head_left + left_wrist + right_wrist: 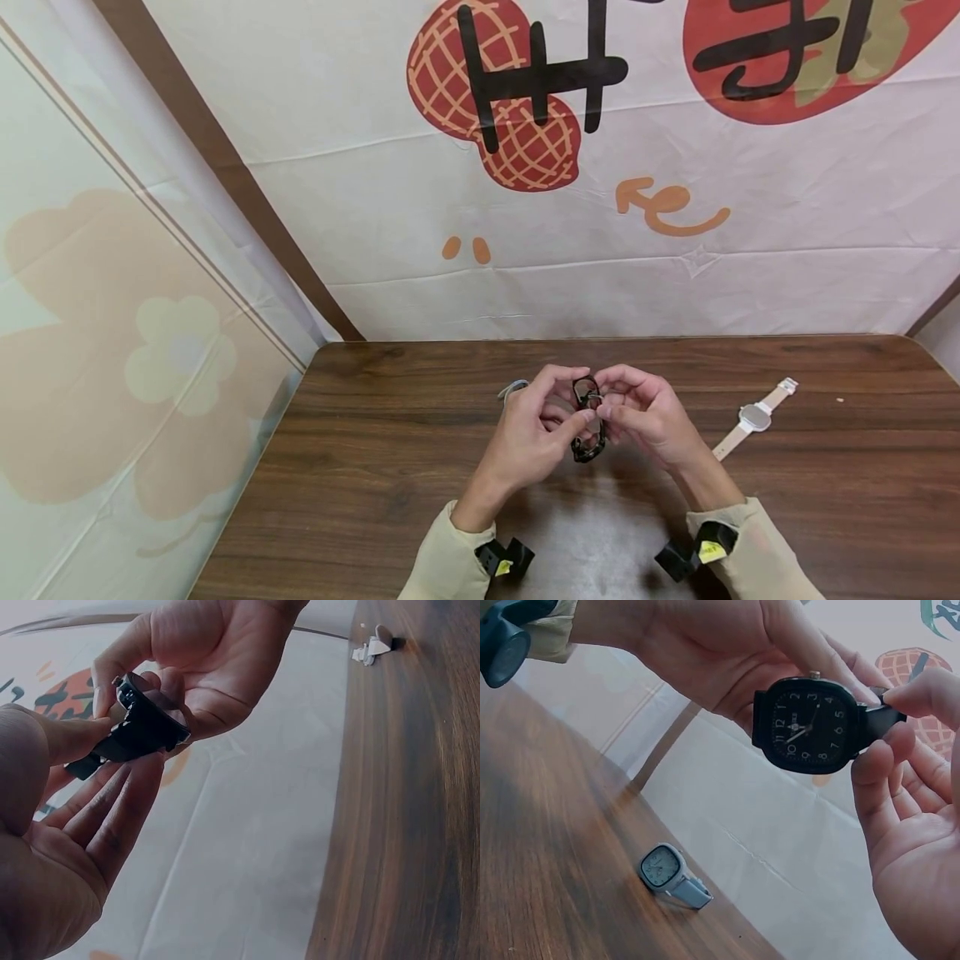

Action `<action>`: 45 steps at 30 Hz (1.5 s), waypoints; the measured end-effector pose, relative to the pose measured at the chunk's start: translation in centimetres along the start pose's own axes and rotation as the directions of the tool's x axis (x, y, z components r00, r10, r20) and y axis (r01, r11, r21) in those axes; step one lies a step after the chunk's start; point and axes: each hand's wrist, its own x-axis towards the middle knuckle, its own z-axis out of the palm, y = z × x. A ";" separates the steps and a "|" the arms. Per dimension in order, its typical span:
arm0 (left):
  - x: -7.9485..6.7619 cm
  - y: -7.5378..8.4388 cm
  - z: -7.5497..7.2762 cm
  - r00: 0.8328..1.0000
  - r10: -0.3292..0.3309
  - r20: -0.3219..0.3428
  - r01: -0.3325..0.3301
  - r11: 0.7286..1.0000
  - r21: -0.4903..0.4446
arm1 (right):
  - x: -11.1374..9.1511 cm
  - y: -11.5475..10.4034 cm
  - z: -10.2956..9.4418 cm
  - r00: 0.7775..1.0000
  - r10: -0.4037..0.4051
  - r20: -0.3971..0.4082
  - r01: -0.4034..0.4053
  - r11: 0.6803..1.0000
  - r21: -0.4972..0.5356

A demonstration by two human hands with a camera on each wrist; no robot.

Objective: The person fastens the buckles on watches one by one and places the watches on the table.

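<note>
Between both hands is a black wristwatch [588, 448] with a rounded-square black dial, its white numerals legible in the right wrist view. My left hand [531, 429] grips the watch by its case and strap, thumb on the near side. Fingertips of my right hand [651, 417] pinch the black strap [881, 724] close to the case. A grey-blue watch [660, 866] with a squarish case stands on the table just beyond my left hand, mostly covered by it in the head view. To the right of my right hand lies a round-faced watch [754, 417] with a pale strap stretched out.
The brown wooden table [360, 492] ends at a white printed cloth [420, 308] behind it, and another cloth [187, 275] hangs along the left side. A tiny pale speck [840, 400] lies on the right of the table. Each sleeve carries a black wrist camera [504, 557].
</note>
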 end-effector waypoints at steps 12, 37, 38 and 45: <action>-0.1 0.3 -0.2 1.000 -0.020 0.003 0.020 0.999 0.048 | 0.0 -0.2 0.3 1.000 -0.002 -0.030 -0.001 0.994 -0.113; 0.2 0.1 -0.5 0.997 -0.070 -0.039 0.071 0.997 0.028 | 0.2 0.0 0.6 0.992 -0.113 -0.051 0.087 0.927 -0.364; 0.2 0.1 -0.5 0.997 -0.070 -0.040 0.071 0.997 0.031 | 0.2 0.0 0.5 0.992 -0.113 -0.056 0.085 0.926 -0.368; 0.2 0.0 -0.5 0.995 -0.081 -0.049 0.083 0.996 0.041 | 0.1 0.1 0.4 0.988 -0.118 -0.095 0.074 0.925 -0.373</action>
